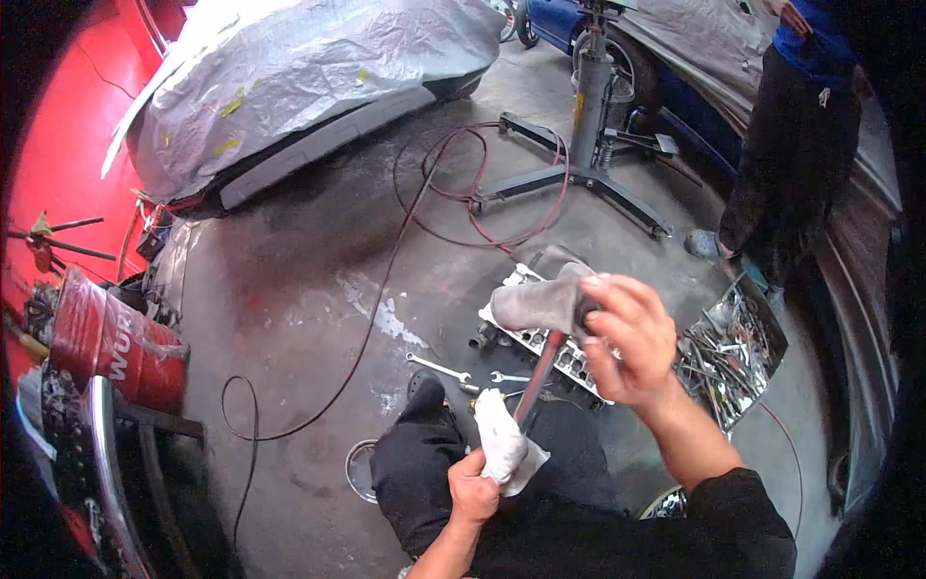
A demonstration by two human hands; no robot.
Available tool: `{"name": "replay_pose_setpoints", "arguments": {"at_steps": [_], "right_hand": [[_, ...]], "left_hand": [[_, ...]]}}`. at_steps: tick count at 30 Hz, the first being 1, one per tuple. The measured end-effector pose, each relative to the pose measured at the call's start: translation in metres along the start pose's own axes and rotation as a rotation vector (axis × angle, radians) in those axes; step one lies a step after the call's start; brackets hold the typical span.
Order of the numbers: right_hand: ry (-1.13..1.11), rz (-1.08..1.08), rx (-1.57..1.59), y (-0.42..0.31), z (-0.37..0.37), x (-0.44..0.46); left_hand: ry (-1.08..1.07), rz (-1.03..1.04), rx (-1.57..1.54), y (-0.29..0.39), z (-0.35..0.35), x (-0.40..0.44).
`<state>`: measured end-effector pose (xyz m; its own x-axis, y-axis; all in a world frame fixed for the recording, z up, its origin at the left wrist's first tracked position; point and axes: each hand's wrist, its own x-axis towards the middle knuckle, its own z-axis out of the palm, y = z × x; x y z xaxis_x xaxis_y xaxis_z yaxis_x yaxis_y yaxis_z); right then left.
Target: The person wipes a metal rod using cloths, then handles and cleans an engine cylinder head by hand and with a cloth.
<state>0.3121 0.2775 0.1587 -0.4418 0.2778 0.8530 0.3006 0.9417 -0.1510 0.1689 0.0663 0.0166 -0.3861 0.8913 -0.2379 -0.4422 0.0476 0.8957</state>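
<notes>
My left hand [475, 492] is closed round a bunched white rag [502, 439] above my lap. A mallet with a thick grey head [532, 305] and a reddish handle [542, 374] stands slanted in front of me; the handle's lower end runs down behind the rag. At the right end of the mallet head is my right hand [632, 338], its fingers apart and curved; whether they touch the head I cannot tell. Behind the mallet, partly covered, an engine cylinder head [579, 365] lies on the floor. Two wrenches lie nearby, one a combination wrench [439, 367].
A tray of loose tools [719, 359] sits on the right, near a person in dark trousers [786, 154]. A hose [371, 318] loops across the floor. Ahead stand a wheeled jack stand [590, 125] and a covered car [309, 77]; a red bucket [121, 338] is left.
</notes>
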Motion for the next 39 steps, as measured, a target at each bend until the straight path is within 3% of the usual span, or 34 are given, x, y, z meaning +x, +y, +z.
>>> {"name": "replay_pose_setpoints", "arguments": {"at_steps": [2,4,5,8,11,12,13,14,15,17,18,20,22,24,26,27,30,31,32,34,35,37,39], "right_hand": [[0.248,0.288,0.3,0.002,0.019,-0.016],[0.41,0.902,0.697,0.0,0.036,-0.007],[0.318,1.056,0.706,0.007,0.041,0.007],[-0.012,0.919,0.71,0.024,0.071,0.001],[0.012,1.183,1.112,-0.012,0.093,-0.002],[0.008,1.289,1.178,-0.027,0.1,0.0],[0.118,1.292,1.337,-0.043,0.113,0.001],[0.127,1.2,1.378,-0.054,0.124,0.002],[-0.047,1.25,1.389,-0.065,0.095,0.023],[-0.076,0.956,1.54,-0.079,0.11,0.018],[0.06,0.777,1.503,-0.083,0.112,0.018],[-0.016,0.748,1.419,-0.066,0.106,0.002],[0.004,0.961,1.56,-0.039,0.116,-0.033],[-0.23,1.091,0.893,-0.007,0.161,-0.12],[-0.761,1.011,0.205,0.015,0.187,-0.228],[-1.138,1.166,0.111,0.016,0.192,-0.263],[-1.583,0.824,-0.232,0.006,0.2,-0.372],[-1.718,0.81,-0.31,0.0,0.2,-0.363],[-1.805,0.843,-0.387,0.002,0.216,-0.388],[-1.572,1.02,-0.433,0.0,0.228,-0.416],[-1.579,1.02,-0.421,0.006,0.233,-0.433],[-1.62,1.131,-0.239,0.017,0.245,-0.449],[-1.606,1.106,-0.17,0.02,0.238,-0.433]], "left_hand": [[0.024,0.046,0.113,-0.003,-0.007,0.001],[0.054,0.073,0.228,-0.004,-0.011,0.004],[0.052,0.073,0.237,-0.002,-0.011,0.005],[0.057,0.012,0.253,0.005,-0.006,0.006],[0.12,0.038,0.137,0.0,-0.011,0.008],[0.113,0.093,0.225,-0.007,-0.021,0.011],[0.122,0.119,0.14,0.0,-0.02,0.009],[0.127,0.138,0.061,0.01,-0.016,0.011],[0.163,0.19,0.094,0.02,-0.014,0.015],[0.247,0.349,-0.049,0.049,-0.006,0.018],[0.186,0.392,0.037,0.055,-0.02,0.019],[-0.014,0.453,-0.115,0.076,-0.033,0.022],[-0.085,0.539,-0.127,0.09,-0.047,0.035],[-0.14,0.591,-0.112,0.106,-0.043,0.043],[-0.135,0.578,-0.117,0.116,-0.04,0.049],[-0.115,0.568,-0.128,0.116,-0.043,0.052],[-0.035,0.617,-0.034,0.111,-0.052,0.059],[-0.024,0.624,-0.027,0.11,-0.056,0.06],[-0.021,0.627,-0.024,0.109,-0.06,0.06],[-0.017,0.62,-0.037,0.106,-0.066,0.058],[-0.019,0.617,-0.04,0.107,-0.068,0.059],[-0.019,0.612,-0.035,0.108,-0.069,0.061],[-0.018,0.606,-0.028,0.109,-0.069,0.062]]}}
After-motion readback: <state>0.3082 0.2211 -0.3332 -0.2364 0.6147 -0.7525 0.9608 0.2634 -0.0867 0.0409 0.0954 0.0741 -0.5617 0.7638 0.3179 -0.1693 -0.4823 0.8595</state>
